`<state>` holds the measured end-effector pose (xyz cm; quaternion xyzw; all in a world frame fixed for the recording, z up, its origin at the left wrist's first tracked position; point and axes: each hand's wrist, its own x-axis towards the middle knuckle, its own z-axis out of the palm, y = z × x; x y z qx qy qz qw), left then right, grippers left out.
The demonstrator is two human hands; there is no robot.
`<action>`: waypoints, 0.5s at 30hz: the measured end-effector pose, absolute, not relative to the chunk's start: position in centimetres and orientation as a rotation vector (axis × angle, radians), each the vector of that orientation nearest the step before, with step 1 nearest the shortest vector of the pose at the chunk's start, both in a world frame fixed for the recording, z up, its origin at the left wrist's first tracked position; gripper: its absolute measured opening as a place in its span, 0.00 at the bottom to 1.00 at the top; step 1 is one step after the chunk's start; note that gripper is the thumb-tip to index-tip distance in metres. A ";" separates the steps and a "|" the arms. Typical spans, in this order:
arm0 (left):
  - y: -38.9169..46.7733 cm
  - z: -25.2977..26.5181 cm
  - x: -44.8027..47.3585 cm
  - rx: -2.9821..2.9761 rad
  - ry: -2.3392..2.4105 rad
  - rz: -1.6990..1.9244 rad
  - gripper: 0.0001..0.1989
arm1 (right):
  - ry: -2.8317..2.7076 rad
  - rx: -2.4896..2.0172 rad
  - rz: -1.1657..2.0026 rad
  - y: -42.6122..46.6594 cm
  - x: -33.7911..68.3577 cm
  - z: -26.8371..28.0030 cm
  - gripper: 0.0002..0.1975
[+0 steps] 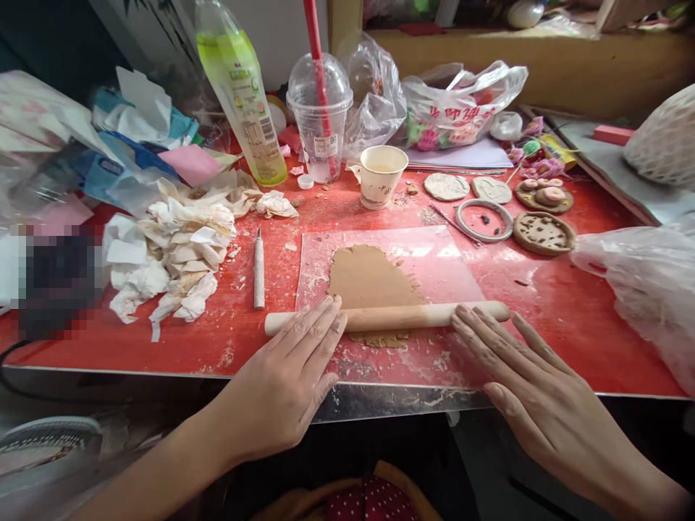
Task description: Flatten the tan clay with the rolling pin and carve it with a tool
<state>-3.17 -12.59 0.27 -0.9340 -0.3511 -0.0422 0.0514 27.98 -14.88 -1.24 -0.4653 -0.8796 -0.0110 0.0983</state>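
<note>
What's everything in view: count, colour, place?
Rolling pin: 1, pale, across clay
Clay: 1 slab, brown, on plastic sheet
Plastic sheet: 1, clear, on table
Table: 1, red, centre
Tool: 1, grey, left
Tissues: many, white, left
Bottle: 1, green, back left
Lidded cup: 1, clear, back centre
Paper cup: 1, white, back centre
Ring: 1, grey, right
Clay rounds: 4, pale or brown, right
Bags: several, whitish, back and right
Other clutter: many, mixed, back
Left fingers, right fingers: two hands, dusty, on rolling pin

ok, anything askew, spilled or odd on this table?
Two things. The clear sheet under the clay overhangs the red table's front edge instead of lying fully on it. And pale crumbs litter the surface beside a heap of crumpled, stained tissues.
</note>
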 end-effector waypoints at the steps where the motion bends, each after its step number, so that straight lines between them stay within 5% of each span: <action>1: -12.8 0.2 -3.2 -2.843 -1.064 -0.132 0.27 | -2.608 -1.364 -0.021 -14.9 28.1 -0.9 0.30; 9: -8.6 -0.5 -2.9 -2.751 -1.216 -0.141 0.33 | -2.585 -1.298 -0.092 -9.8 27.6 -0.8 0.27; 15: -2.6 0.0 -2.4 -2.661 -1.366 -0.142 0.30 | -2.558 -1.512 -0.157 -2.7 25.6 -1.6 0.36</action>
